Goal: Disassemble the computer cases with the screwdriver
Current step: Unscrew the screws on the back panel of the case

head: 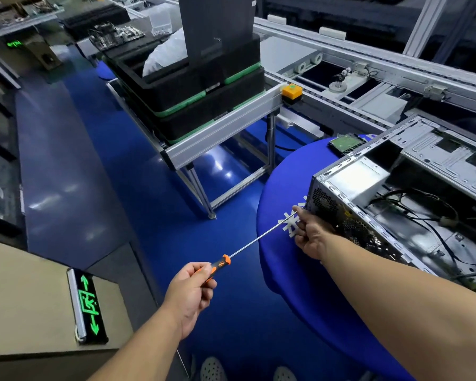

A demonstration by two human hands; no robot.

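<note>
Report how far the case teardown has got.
Done: the computer case lies open, side panel off, and a hard drive sits apart on the blue table. In hand: left hand grips the screwdriver, right hand steadies its shaft at the case's rear. Left: power supply and cables remain inside.

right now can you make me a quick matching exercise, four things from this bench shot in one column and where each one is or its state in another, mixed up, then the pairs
Things
1. screwdriver
2. computer case
3. hard drive
4. yellow button

Places or states
A. on the end of the aluminium conveyor rail
B. lying on the blue table beyond the case
C. side panel off, cables showing
D. handle gripped by the left hand, shaft pinched by the right hand

Pairs: 1-D, 2-C, 3-B, 4-A
</note>
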